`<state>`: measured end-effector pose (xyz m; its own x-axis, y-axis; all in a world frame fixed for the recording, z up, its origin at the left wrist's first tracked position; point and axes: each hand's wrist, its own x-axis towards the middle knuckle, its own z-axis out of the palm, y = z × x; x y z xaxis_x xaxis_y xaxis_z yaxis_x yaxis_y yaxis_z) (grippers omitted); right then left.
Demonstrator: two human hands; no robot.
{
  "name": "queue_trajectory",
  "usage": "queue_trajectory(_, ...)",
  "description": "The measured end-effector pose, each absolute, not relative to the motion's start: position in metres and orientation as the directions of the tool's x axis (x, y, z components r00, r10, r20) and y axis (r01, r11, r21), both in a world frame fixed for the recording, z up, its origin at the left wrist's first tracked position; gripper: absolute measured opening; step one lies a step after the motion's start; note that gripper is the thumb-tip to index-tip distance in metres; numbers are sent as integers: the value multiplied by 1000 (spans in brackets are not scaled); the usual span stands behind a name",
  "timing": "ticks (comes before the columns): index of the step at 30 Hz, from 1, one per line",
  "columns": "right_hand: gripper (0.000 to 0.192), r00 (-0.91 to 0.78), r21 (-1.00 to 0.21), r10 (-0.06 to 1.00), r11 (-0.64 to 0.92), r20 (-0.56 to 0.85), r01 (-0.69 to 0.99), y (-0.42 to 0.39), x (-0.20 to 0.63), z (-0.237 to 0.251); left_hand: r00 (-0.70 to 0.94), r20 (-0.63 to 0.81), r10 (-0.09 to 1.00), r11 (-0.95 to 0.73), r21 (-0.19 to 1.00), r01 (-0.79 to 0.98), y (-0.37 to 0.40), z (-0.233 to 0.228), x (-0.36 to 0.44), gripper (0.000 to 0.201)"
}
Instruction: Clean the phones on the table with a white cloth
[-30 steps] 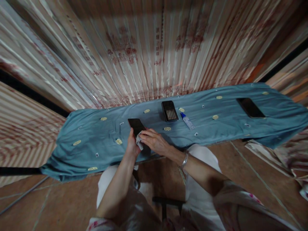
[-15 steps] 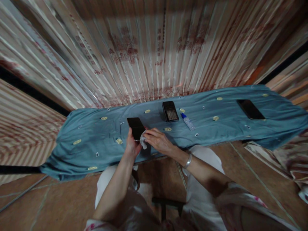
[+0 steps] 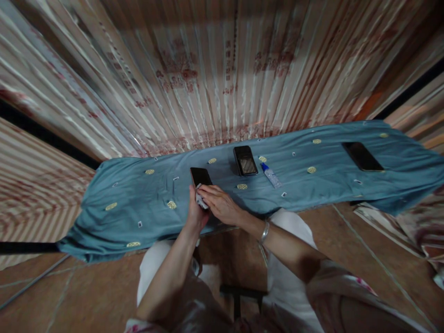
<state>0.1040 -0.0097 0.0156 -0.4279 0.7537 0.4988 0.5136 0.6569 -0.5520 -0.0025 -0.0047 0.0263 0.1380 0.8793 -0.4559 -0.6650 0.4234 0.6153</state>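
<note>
A dark smartphone (image 3: 200, 175) is gripped by my left hand (image 3: 196, 215) above the near part of the cloth-covered table. Its lower half is hidden behind my fingers and a crumpled light-grey cloth (image 3: 200, 200). My right hand (image 3: 222, 203) holds that cloth pressed against the phone's screen, fingers together over it. Farther back lies a black phone-like device (image 3: 245, 160), which seems to rest on something of about its own size. Just right of it is a small clear bottle (image 3: 272, 177) with a blue cap, lying on its side.
Another dark smartphone (image 3: 362, 156) lies toward the right end of the table. A blue-green cloth (image 3: 156, 185) with yellow and white motifs covers the tabletop. Striped curtains (image 3: 208, 92) hang close behind it, and dark poles (image 3: 48, 132) stand at the sides.
The held phone has shifted slightly right. My right hand has brought the cloth from the phone's lower corner up onto its screen, covering more of it.
</note>
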Motion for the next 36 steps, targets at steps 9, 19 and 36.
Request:
queue_trajectory(9,42,-380,-557,771,634,511,536,0,111,12,64,-406,912,328,625,-709,-6,30,0,46)
queue_trajectory(19,39,-364,-559,763,641,533,525,-4,111,10,-4,-302,953,221,707,-672,-2,32,-3,46)
queue_trajectory(36,49,-476,-400,669,733,571,549,-14,108,15,-92,-262,961,180,840,-512,3,1,-3,41)
